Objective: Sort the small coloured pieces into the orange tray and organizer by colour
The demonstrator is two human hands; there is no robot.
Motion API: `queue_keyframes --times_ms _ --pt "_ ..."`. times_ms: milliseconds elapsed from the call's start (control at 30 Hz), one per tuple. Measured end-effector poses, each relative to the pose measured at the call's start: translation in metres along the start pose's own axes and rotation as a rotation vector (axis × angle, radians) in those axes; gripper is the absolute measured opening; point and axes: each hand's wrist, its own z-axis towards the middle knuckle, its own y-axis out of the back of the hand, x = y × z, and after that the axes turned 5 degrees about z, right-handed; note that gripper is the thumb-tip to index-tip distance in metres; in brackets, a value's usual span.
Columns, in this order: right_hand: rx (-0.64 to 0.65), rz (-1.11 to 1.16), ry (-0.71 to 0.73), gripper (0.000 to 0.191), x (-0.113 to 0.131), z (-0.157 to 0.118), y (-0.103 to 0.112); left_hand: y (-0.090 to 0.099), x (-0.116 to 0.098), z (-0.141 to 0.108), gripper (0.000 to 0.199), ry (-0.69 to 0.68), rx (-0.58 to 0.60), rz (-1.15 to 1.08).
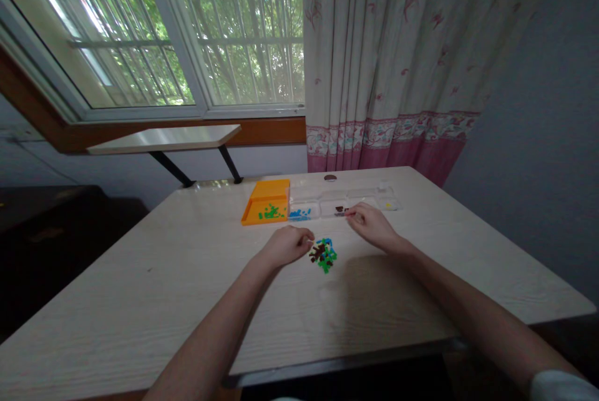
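A small heap of brown, green and blue plastic pieces (324, 255) lies on the table. My left hand (291, 245) is at its left edge, fingers curled together; whatever they hold is too small to name. My right hand (372, 224) reaches to the clear divided tray (358, 194), its fingertips pinched at the compartment with the dark brown pieces (340, 209). I cannot make out what is between these fingertips. Blue pieces (299, 214) fill the tray's left compartment, and a yellow piece (388, 206) sits toward its right end.
An orange box (266, 190) holding green pieces (271, 211) stands left of the clear tray. Behind the tray is a round brown object (330, 178). A raised white shelf (168, 138) on black legs stands at the table's (187, 276) back left, under the window.
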Motion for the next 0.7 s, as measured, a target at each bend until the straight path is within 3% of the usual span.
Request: queue_keyframes --times_ms 133,267,500,700 --pt "0.129 0.035 0.082 0.013 0.026 -0.007 -0.018 0.0 -0.004 0.0 0.021 0.008 -0.014 0.02" --pt "0.177 0.05 0.117 0.013 0.033 -0.011 -0.026 -0.002 -0.007 0.001 0.022 0.035 -0.063 -0.061" --pt "0.019 0.099 0.126 0.014 0.033 -0.011 -0.031 -0.022 -0.019 0.015 0.03 0.146 -0.197 -0.716" --pt "-0.07 0.122 0.173 0.015 0.035 -0.01 -0.031 -0.03 -0.027 0.018 0.032 0.16 -0.202 -0.98"
